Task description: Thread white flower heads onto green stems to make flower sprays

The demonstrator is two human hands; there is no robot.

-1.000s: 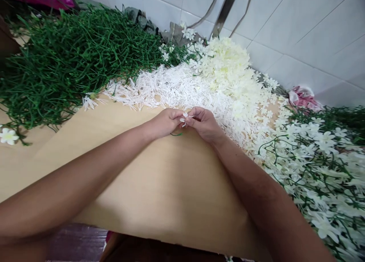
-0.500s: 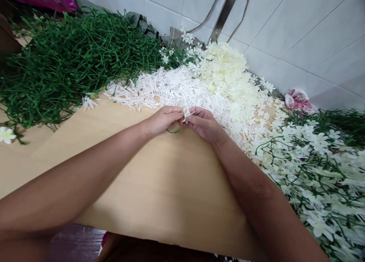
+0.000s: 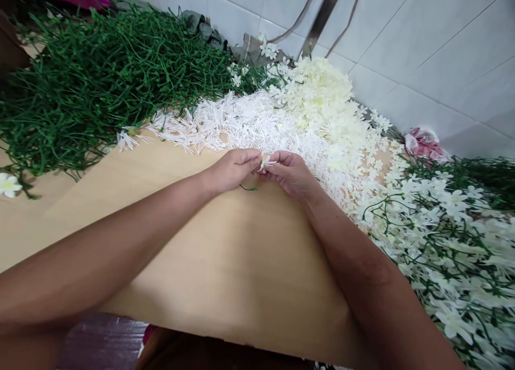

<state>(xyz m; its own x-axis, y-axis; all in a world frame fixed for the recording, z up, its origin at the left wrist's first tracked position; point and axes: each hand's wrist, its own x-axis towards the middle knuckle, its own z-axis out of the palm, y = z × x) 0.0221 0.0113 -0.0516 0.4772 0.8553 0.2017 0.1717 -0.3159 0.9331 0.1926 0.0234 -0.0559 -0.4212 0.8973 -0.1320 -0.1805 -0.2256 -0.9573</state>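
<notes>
Green stem pile: the heap of green plastic stems is spreading across the upper left.
Cardboard sheet: the brown sheet is lying beneath both forearms.
White stamen pile: the thin white pieces are lying just beyond the hands.
Left hand: its fingers are pinching together on the small flower.
Right hand: its fingertips are closing on the same flower.
Small white flower: it is sitting between both hands, above the cardboard.

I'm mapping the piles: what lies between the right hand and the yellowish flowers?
Between right hand and yellowish flowers, the head view shows white strands.
</notes>
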